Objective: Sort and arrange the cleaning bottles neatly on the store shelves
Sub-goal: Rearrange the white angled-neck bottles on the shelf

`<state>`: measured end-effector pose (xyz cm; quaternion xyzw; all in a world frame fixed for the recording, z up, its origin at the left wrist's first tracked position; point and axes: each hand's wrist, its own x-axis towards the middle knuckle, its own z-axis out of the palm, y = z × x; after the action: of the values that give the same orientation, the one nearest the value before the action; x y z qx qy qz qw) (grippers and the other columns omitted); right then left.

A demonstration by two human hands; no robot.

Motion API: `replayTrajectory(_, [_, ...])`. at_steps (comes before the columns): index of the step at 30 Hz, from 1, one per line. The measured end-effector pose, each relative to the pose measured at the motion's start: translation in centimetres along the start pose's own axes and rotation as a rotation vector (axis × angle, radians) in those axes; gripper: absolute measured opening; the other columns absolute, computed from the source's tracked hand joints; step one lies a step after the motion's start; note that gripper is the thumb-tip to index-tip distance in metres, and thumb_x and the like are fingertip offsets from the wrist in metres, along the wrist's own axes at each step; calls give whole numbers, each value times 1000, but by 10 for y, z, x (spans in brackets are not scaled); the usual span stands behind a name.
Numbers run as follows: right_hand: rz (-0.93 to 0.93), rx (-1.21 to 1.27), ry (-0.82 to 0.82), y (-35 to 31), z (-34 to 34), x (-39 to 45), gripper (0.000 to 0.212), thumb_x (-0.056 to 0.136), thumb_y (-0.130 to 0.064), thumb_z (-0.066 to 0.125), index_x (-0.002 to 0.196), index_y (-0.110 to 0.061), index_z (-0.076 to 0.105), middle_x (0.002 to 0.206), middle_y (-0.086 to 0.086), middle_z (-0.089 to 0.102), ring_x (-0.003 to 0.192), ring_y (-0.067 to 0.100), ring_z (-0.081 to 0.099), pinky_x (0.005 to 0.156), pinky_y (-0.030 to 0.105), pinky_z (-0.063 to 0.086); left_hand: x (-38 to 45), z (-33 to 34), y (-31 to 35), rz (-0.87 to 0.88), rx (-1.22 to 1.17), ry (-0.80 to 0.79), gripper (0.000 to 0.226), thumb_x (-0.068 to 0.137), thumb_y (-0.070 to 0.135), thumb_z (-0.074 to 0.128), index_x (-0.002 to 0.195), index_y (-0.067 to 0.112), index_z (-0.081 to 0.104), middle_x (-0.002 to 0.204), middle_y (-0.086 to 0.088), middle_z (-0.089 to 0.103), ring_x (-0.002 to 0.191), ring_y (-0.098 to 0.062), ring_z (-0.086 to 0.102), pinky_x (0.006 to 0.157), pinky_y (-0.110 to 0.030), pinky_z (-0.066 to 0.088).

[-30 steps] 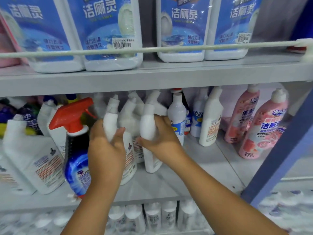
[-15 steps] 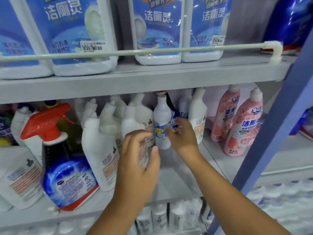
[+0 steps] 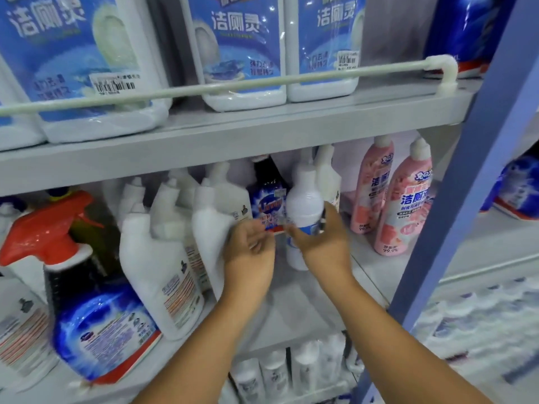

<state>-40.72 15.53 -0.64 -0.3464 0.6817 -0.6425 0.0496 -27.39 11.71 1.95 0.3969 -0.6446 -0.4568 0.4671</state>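
- Two bare forearms reach up from the bottom edge, uncovered along all their visible length; no sleeve edge shows.
- The left hand wears no glove, ring or band that can be seen.
- The right hand is likewise ungloved, its wrist plain.
- Fingertips are motion-blurred; nails cannot be made out.

My right hand grips the small bottle on the middle shelf. Left of that small bottle, my left hand hangs just beside it, and behind the hand stands a dark bottle. Further left stand the bent-neck bottles, then the spray bottle. Right of the small bottle stand two tall bottles. Above it, big jugs sit behind the rail.
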Motion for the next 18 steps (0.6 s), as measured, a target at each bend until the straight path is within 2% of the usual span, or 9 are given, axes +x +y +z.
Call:
replayTrajectory(3, [9, -25, 125, 9, -32, -1, 51, 76, -23, 88, 115, -30, 56, 104, -15, 63, 89, -9, 61, 73, 9, 45, 32, 28, 6, -6, 18, 8, 25, 95, 15, 65, 120, 16, 60, 114, 4, 66, 101, -11, 65, 81, -11, 47])
replayTrajectory(5, [24, -39, 174, 17, -45, 6, 56, 78, -22, 87, 124, -21, 57, 113, -6, 64, 100, 9, 64, 82, 22, 51, 52, 48, 16, 49, 39, 10, 18, 94, 15, 65, 111, 17, 59, 111, -3, 68, 93, -14, 65, 73, -11, 45])
replayTrajectory(7, [8, -49, 185, 22, -50, 12, 60, 78, -20, 86, 130, -17, 56, 117, -4, 63, 106, 16, 62, 89, 31, 53, 77, 66, 29, 33, 46, 58, 16, 89, 18, 66, 102, 16, 58, 106, -9, 69, 85, -16, 65, 68, -13, 46])
replayTrajectory(8, [5, -56, 181, 22, -50, 14, 60, 78, -17, 85, 131, -16, 56, 116, -5, 62, 105, 15, 61, 90, 30, 53, 91, 74, 33, 11, 62, 98, 21, 85, 24, 67, 101, 15, 57, 106, -11, 70, 88, -21, 67, 74, -21, 50])
replayTrajectory(10, [9, -55, 173, 23, -48, 17, 60, 79, -12, 83, 132, -16, 55, 117, -3, 62, 104, 12, 59, 88, 26, 51, 123, 87, 31, -38, 153, 157, 50, 73, 42, 65, 108, 7, 60, 113, -14, 71, 103, -30, 69, 89, -39, 56])
replayTrajectory(11, [9, -49, 167, 25, -47, 18, 60, 79, -11, 82, 132, -17, 54, 119, -1, 62, 105, 13, 59, 88, 24, 49, 141, 94, 24, -62, 218, 177, 63, 69, 48, 63, 116, 5, 61, 116, -15, 70, 109, -33, 68, 94, -44, 56])
replayTrajectory(12, [7, -42, 155, 26, -47, 19, 60, 80, -10, 82, 131, -18, 53, 120, -1, 62, 105, 13, 59, 87, 20, 48, 153, 96, 21, -91, 276, 176, 65, 72, 50, 63, 119, 5, 62, 117, -16, 70, 111, -34, 68, 95, -46, 56])
replayTrajectory(15, [18, -41, 120, 29, -50, 21, 58, 81, -9, 81, 131, -19, 51, 117, -6, 58, 102, 9, 55, 79, 1, 39, 149, 94, 33, -106, 379, 144, 36, 96, 39, 60, 105, 5, 68, 110, -16, 72, 104, -34, 70, 89, -41, 58])
replayTrajectory(18, [39, -74, 106, 31, -53, 24, 58, 81, -12, 81, 131, -17, 51, 119, -4, 57, 101, 8, 52, 79, 5, 38, 136, 91, 39, -100, 333, 164, 20, 99, 30, 63, 102, 11, 63, 114, -15, 72, 107, -31, 70, 82, -33, 52])
